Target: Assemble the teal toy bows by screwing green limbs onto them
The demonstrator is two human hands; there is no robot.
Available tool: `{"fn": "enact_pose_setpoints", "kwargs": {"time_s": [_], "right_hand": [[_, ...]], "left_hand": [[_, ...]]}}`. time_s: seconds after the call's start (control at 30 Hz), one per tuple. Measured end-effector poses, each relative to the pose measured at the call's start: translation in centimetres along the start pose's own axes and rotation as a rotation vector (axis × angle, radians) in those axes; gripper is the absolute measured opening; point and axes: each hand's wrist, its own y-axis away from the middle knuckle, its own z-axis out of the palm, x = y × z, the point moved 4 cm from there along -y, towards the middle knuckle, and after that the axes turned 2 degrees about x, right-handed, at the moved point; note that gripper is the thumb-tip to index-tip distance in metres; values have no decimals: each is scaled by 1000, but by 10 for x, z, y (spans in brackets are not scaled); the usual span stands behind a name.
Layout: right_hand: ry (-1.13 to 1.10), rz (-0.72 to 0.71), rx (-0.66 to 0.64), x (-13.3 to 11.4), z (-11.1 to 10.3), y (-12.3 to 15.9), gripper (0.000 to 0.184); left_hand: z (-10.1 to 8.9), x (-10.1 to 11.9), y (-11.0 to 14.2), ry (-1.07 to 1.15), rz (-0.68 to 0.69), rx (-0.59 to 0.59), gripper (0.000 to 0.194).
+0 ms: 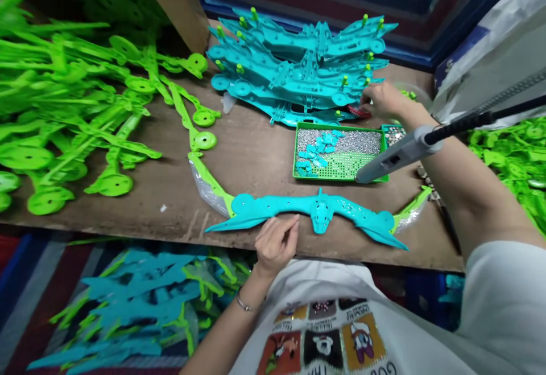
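A teal plastic bow-shaped toy body (318, 209) with green limb tips lies across the front of the wooden table (256, 153). My left hand (275, 244) rests at the table's front edge with curled fingers touching the bow's lower edge. My right hand (381, 101) reaches to the far side, fingers pinched at a red piece beside the stack of teal bow bodies (298, 68). A grey powered screwdriver (398, 156) on a black cable hangs over the green tray (341, 173).
The green tray holds small screws and teal bits. A heap of bright green limb parts (72, 102) covers the table's left. More green parts (512, 159) lie at the right. Teal and green pieces (140, 301) are piled on the floor below.
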Motion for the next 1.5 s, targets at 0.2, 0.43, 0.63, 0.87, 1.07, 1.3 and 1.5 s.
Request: {"fn": "enact_pose_setpoints", "kwargs": {"time_s": [0.2,0.43,0.63,0.87,1.07,1.3,1.5], "right_hand": [[-99,46,66,-2,-3,10,36],[-256,259,454,-9,-24,45,13],[-623,464,628,-28,-17,169,16],[-1367,686,321,-111,41,265,23],[-1383,627,393,-155,43,272,18],[-997,422,390,-151,24,283,7],[-536,178,202,-140,26,276,23]], "left_hand": [[0,0,0,-11,36,-18,37],[9,26,-18,-2,158,-85,42],[25,41,-45,13,144,-202,38],[57,63,-55,55,10,-320,18],[81,79,-59,268,-302,-362,14],[61,43,-91,166,-221,-251,11],[69,-11,-151,-286,-6,-330,34]]}}
